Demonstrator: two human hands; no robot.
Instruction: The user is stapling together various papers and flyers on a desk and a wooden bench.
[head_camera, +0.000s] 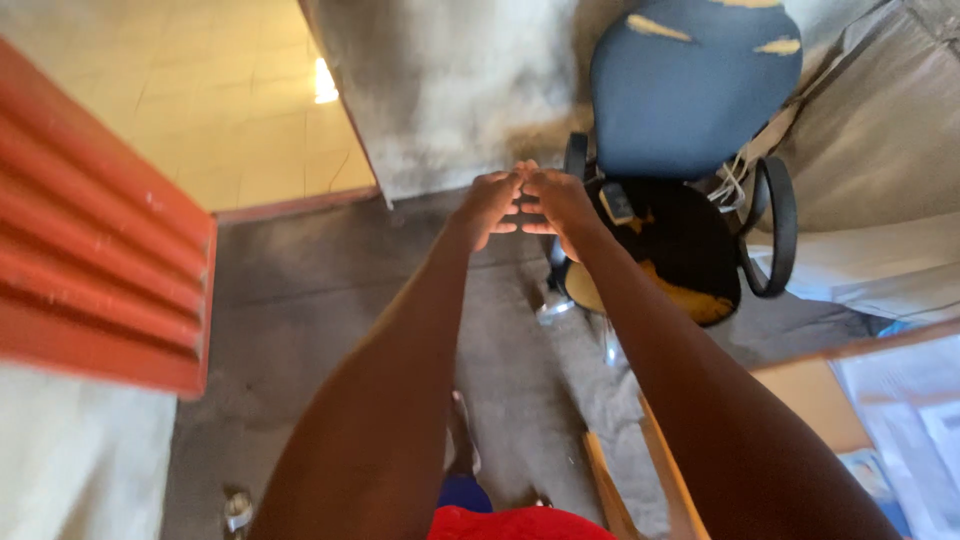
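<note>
Both my arms stretch straight out in front of me over a grey concrete floor (330, 290). My left hand (487, 205) and my right hand (555, 200) meet at the fingertips, fingers curled and touching each other. Nothing shows in either hand. Just beyond them stands a worn office chair (690, 110) with a blue back, a torn black seat and round black armrests. A small dark flat device (617, 203) lies on the chair's seat, close to my right hand.
A red corrugated door (90, 250) is at the left. A yellow tiled floor (220, 110) lies beyond a doorway. A stained wall (450, 90) is ahead. Pale cloth (880, 150) and a wooden board (815, 400) are at the right, wooden slats (610, 490) below.
</note>
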